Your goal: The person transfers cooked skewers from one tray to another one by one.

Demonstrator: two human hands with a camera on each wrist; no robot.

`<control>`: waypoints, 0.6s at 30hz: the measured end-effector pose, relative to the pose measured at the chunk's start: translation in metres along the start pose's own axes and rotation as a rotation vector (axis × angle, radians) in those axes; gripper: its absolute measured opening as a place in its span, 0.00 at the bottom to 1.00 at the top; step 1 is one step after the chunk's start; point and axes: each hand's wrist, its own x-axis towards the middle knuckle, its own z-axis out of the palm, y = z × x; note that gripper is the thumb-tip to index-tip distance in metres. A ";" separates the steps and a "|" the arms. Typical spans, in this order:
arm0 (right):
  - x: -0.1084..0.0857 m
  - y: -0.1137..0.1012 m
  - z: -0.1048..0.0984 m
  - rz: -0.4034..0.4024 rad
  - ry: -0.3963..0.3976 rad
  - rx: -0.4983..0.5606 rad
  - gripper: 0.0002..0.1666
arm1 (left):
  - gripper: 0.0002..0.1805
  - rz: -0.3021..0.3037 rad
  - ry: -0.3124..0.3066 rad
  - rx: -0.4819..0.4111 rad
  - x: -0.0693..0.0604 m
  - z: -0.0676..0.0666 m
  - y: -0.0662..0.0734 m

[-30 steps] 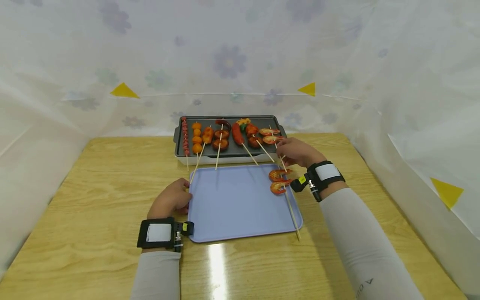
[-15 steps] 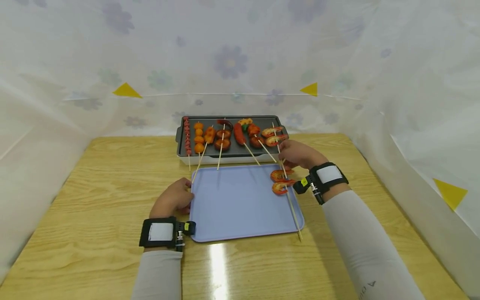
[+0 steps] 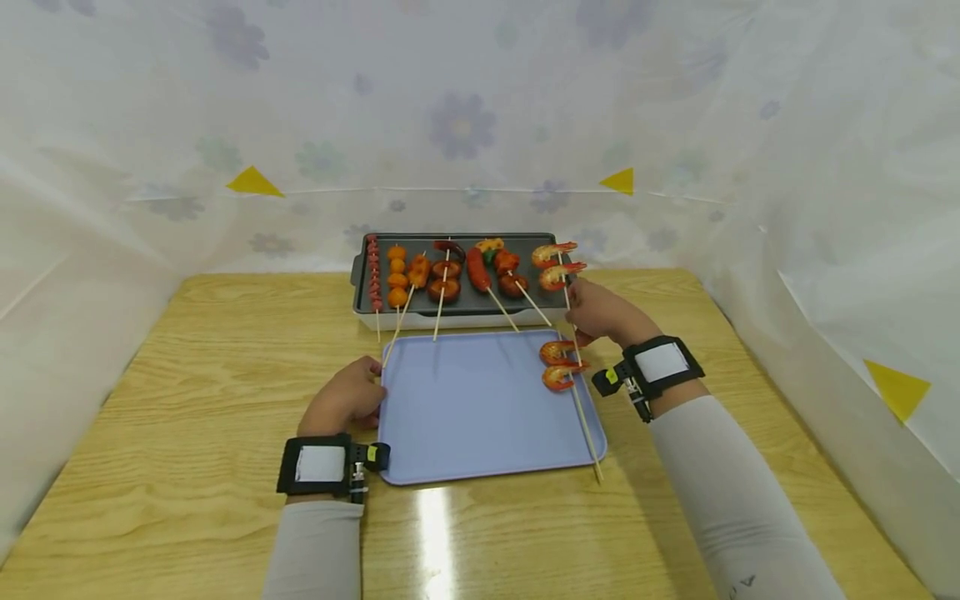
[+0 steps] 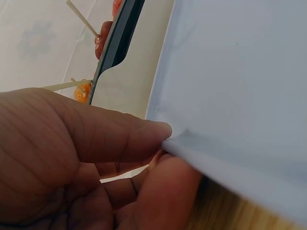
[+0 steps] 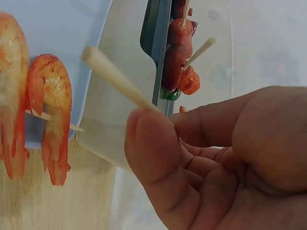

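Observation:
My left hand pinches the rim of a pale blue tray between thumb and fingers, as the left wrist view shows up close. My right hand pinches the wooden stick of a shrimp skewer bearing two shrimps. These shrimps are over the right end of a black grill pan. Another shrimp skewer lies along the tray's right side, its stick jutting past the near edge. In the right wrist view, its shrimps appear at left.
On the grill pan lie several other skewers: small red pieces, orange balls, mushroom slices and a sausage. Their sticks overhang the pan's front, some reaching over the tray. A flowered sheet hangs behind the wooden table.
My right hand has moved slightly right, and the shrimp skewer in it has shifted up and right, its shrimps now tilted. The left hand and tray stay in place.

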 end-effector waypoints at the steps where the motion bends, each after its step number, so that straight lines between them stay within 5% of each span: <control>1: -0.001 0.000 0.001 0.003 0.002 0.005 0.13 | 0.21 -0.002 -0.002 0.004 0.000 0.000 0.000; 11: -0.008 0.006 0.015 -0.085 0.084 -0.159 0.17 | 0.21 0.010 0.005 0.010 0.003 0.001 -0.002; 18: -0.015 0.011 0.028 -0.163 0.240 -0.280 0.18 | 0.20 -0.005 0.004 0.019 0.004 0.001 -0.002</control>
